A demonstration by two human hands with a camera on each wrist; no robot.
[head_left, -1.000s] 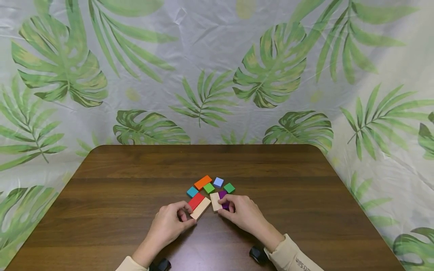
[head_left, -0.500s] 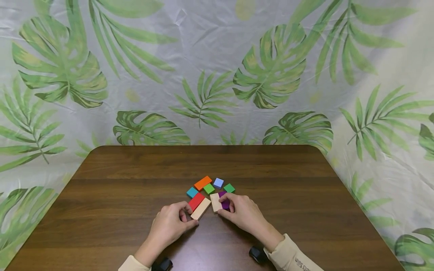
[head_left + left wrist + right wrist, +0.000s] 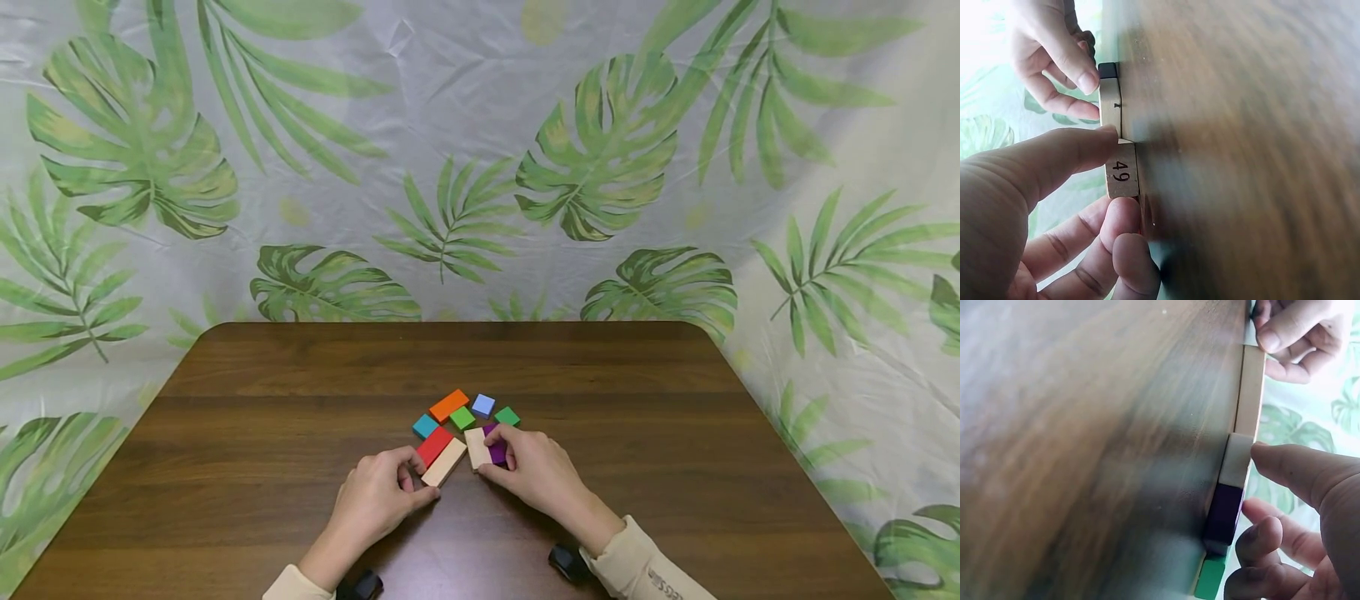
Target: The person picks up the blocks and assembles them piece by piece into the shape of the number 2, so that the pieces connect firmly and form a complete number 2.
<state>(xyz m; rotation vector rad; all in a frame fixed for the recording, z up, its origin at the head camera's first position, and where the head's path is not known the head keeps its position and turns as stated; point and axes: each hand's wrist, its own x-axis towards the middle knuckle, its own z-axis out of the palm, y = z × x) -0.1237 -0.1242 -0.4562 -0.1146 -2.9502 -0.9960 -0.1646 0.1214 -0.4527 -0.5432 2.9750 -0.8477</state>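
Note:
On the brown table my left hand (image 3: 375, 492) pinches a long plain wooden block (image 3: 445, 462) near its front end, where a red block (image 3: 435, 447) lies alongside. In the left wrist view, the thumb and fingers stand at either side of the block's end, marked 49 (image 3: 1121, 172). My right hand (image 3: 536, 468) holds a shorter plain wooden block (image 3: 476, 448) with thumb and forefinger, partly over a purple block (image 3: 497, 452) beside it. In the right wrist view that purple block (image 3: 1224, 514) sits between the pale block (image 3: 1235, 460) and a green one (image 3: 1210, 577).
Behind the hands lie an orange block (image 3: 448, 405), a teal block (image 3: 425, 426), a light green block (image 3: 462, 417), a light blue block (image 3: 483, 405) and a dark green block (image 3: 507, 416). A leaf-patterned cloth (image 3: 465, 100) hangs behind the table (image 3: 300, 375).
Both hands stay almost in place. The right thumb has shifted slightly left along the front of the pale block; the blocks' layout looks the same.

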